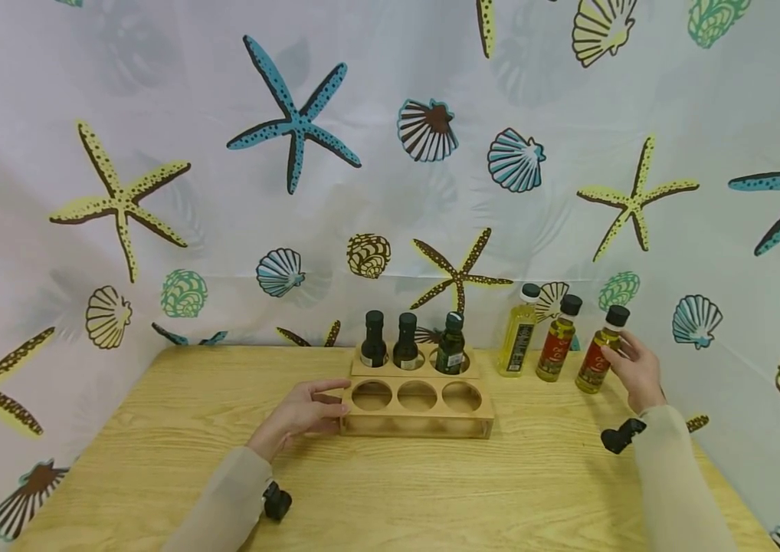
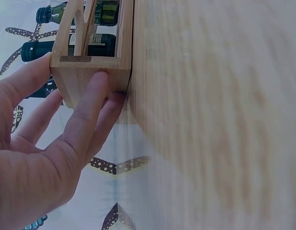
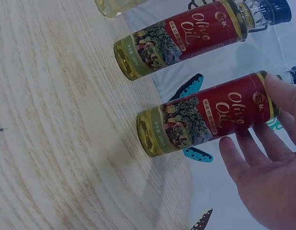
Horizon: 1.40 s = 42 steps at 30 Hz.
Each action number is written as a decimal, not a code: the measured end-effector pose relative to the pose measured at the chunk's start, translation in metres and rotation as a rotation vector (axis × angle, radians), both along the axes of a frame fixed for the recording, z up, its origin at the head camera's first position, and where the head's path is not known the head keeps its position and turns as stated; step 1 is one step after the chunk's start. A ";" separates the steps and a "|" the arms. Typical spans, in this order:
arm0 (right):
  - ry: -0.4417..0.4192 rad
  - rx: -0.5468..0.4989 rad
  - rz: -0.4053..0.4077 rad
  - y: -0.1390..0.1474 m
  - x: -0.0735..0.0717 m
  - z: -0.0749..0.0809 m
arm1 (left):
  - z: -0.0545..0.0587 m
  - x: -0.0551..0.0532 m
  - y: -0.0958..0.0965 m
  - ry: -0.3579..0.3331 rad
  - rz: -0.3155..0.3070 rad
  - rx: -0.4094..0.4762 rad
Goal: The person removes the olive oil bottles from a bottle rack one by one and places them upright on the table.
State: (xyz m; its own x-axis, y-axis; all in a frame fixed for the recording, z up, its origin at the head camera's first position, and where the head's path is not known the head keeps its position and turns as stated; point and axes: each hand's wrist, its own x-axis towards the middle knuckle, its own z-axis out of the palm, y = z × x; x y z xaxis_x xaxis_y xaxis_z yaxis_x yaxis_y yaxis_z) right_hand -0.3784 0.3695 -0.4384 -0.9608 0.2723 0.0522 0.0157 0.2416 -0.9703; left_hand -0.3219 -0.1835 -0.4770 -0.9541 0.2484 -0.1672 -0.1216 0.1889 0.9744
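Observation:
A two-tier wooden bottle rack [image 1: 417, 424] stands on the table, with three dark green bottles [image 1: 407, 341] in its back row of holes and three bare holes in front. My left hand [image 1: 303, 412] touches the rack's left end; in the left wrist view its extended fingers [image 2: 85, 112] rest against the end panel. At the right, my right hand [image 1: 634, 372] holds the rightmost olive oil bottle [image 3: 205, 115], with a red label and black cap, near its shoulder. The bottle leans slightly. Some fingers are partly hidden behind it.
Left of the held bottle stands a second red-labelled olive oil bottle [image 1: 555, 341], then a clear bottle of yellow oil [image 1: 519, 337] with a dark label. A hanging cloth [image 1: 362, 207] printed with starfish and shells borders the back of the wooden table [image 1: 390, 491].

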 end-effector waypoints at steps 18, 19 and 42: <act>0.046 -0.078 -0.116 -0.005 0.016 -0.006 | 0.003 -0.001 0.002 0.034 -0.019 -0.034; 0.048 -0.075 -0.118 -0.005 0.016 -0.006 | 0.003 -0.001 0.002 0.036 -0.021 -0.037; 0.123 -0.203 -0.009 -0.022 0.023 -0.024 | 0.007 0.002 0.004 0.059 -0.032 -0.065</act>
